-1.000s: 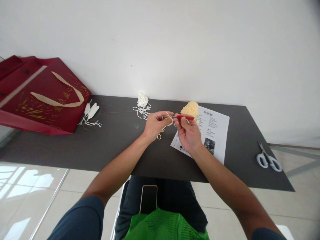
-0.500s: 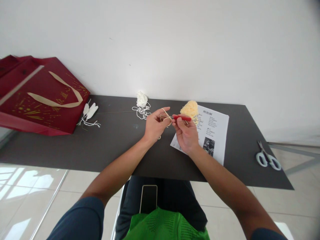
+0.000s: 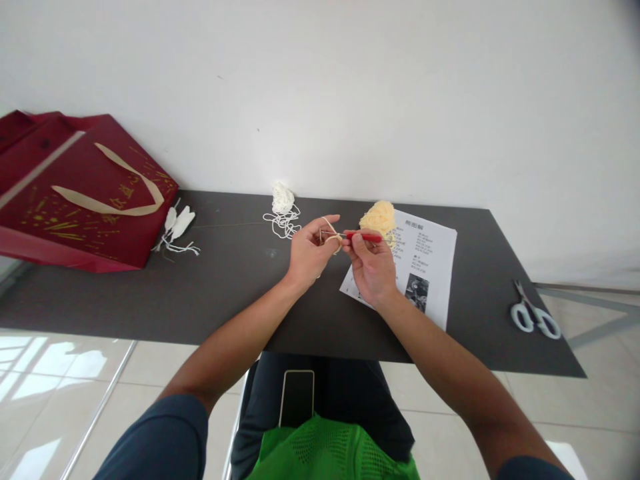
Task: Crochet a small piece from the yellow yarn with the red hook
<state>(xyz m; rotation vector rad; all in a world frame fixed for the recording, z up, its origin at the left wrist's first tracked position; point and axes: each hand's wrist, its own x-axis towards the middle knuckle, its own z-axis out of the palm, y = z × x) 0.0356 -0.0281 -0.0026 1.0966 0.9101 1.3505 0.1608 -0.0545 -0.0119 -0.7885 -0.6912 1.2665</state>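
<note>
My right hand (image 3: 373, 267) is closed around the red handle of a crochet hook (image 3: 365, 237), whose metal shaft points left. Pale yellow yarn (image 3: 336, 240) runs over the raised index finger of my left hand (image 3: 309, 250) and is pinched between its thumb and fingers, where the hook's tip meets it. The small details of the stitches there cannot be made out. Just behind my right hand lies a ball of the same yellow yarn (image 3: 379, 217), partly over a printed sheet (image 3: 435, 257).
A white yarn ball (image 3: 283, 199) with loose strands lies near the wall. White knitted pieces (image 3: 179, 223) with tails are beside a dark red gift bag (image 3: 100, 193) at left. Scissors (image 3: 535, 313) rest near the table's (image 3: 215, 293) right edge. A phone (image 3: 297, 398) lies on my lap.
Hands, hook and yarn keep almost the same pose. The whole view has shifted very slightly, and the yarn strand below my left hand shows less.
</note>
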